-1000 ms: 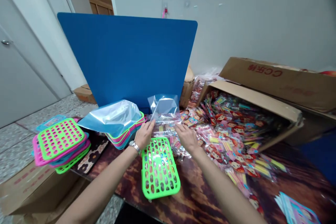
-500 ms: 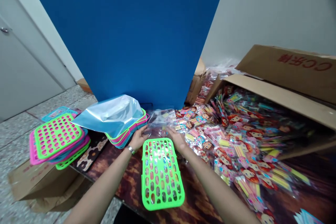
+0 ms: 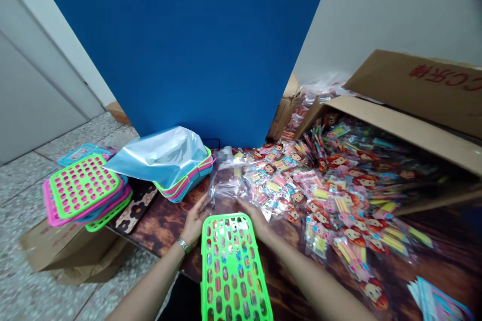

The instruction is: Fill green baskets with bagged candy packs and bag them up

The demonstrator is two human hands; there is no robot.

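A clear plastic bag [image 3: 228, 183] lies on the dark table between my hands. My left hand [image 3: 196, 220], with a watch on its wrist, has its fingers at the near left edge of the bag. At the near right edge, my right hand [image 3: 255, 218] pinches the film; its fingertips are blurred. Directly in front of me, between my forearms, is a bright green basket with a slotted lid [image 3: 234, 266]. Small colourful items show through the slots. The basket's far end lies just below the bag's near edge.
Stacked baskets [image 3: 188, 183] under a silvery plastic sheet [image 3: 161, 153] stand left. Farther left are piled lids [image 3: 85, 185] and a flower-patterned phone [image 3: 132, 210]. Many small packets [image 3: 324, 200] spread right from an open cardboard box [image 3: 406, 130]. A blue panel [image 3: 181, 50] rises behind.
My hands and the green basket sit lower in the picture as the view tilts down. The clear bag appears more spread out between my hands.
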